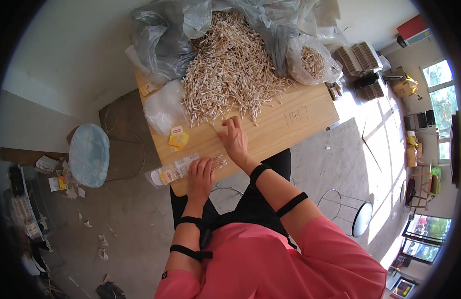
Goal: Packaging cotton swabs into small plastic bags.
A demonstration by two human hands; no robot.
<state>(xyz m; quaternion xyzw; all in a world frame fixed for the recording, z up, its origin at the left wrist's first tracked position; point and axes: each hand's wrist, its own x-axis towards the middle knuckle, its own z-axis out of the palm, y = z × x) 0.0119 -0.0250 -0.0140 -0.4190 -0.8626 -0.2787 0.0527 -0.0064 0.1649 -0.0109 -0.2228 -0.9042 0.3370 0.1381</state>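
A large heap of cotton swabs (230, 65) with wooden sticks covers the far part of the wooden table (270, 134). My right hand (235, 144) is just in front of the heap's near edge, its thumb and bent fingers apart with nothing visible between them. At the table's near left edge my left hand (200, 175) is closed over a clear plastic bag (178, 169) with a yellow label card inside. Swab ends (219, 162) stick out on the right side of that hand; its fingertips partly hide the bag's opening.
Yellow cards (178, 138) and a stack of clear bags (164, 107) lie at the table's left. Grey plastic sheeting (168, 42) surrounds the heap. A bag of swabs (312, 62) sits at the far right corner. Stools stand left (90, 155) and right (362, 219).
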